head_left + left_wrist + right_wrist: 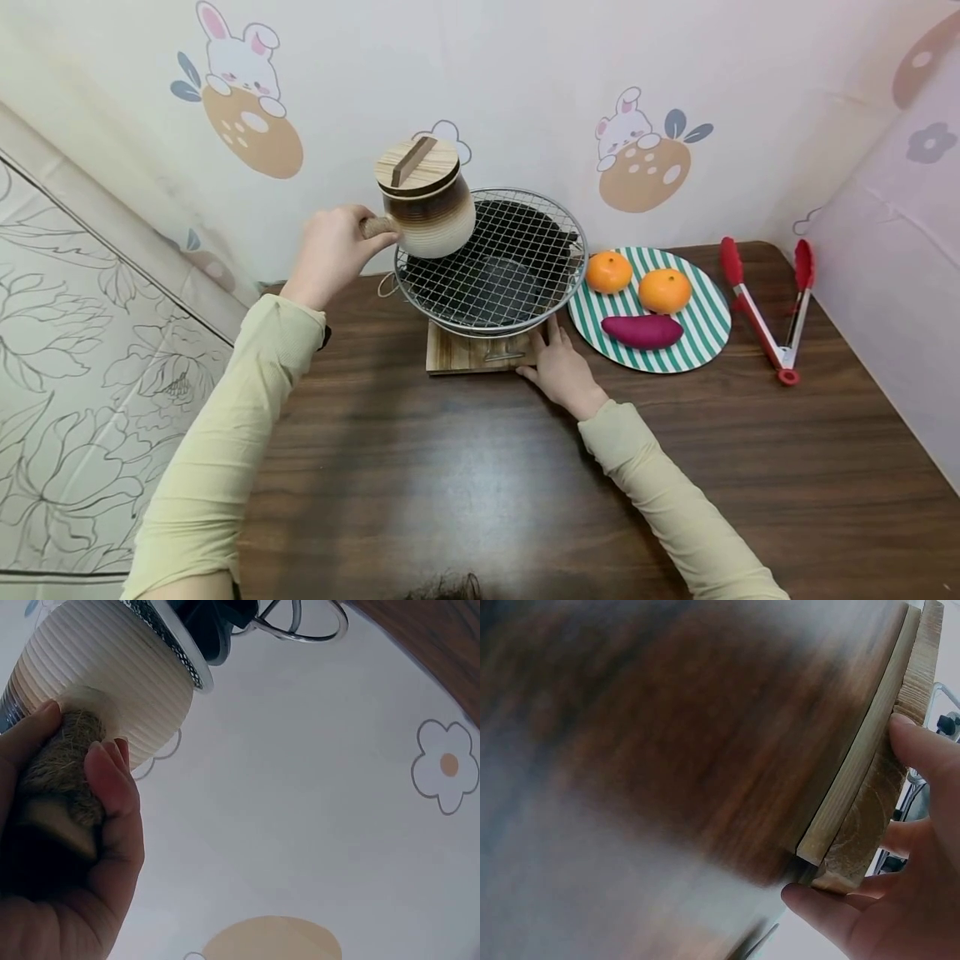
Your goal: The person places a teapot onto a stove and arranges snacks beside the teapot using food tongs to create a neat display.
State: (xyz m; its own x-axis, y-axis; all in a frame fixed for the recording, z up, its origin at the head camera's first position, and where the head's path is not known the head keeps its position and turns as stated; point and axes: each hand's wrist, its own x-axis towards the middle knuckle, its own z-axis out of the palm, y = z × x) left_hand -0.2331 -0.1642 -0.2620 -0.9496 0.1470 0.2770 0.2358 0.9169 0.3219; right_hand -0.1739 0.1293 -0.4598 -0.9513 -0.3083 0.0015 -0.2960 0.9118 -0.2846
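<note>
Rabbit-printed cloth [495,75] hangs behind a dark wooden table [450,467]. On its far side, the left hand [327,250] curls thumb and fingers round the fibre-wrapped handle [378,226] of a two-tone pot [435,229]. That handle's long axis runs sideways, the pot lying just to the right of the hand, over the left part of a round wire mesh [517,258]; whether its base touches the wires I cannot tell. Nearer to the person's body, the right hand [562,371] holds the near right corner of the wooden board [453,354] under the mesh, thumb along the front edge, fingers spread down the side. As for containers, a wooden lid [420,162] covers the pot, so its contents are hidden, and below the mesh only a dark hollow shows. Farther right, a striped plate [703,321] carries two oranges [664,290] and a purple sweet potato [642,331]; just beyond lie spread red-tipped tongs [761,327].
</note>
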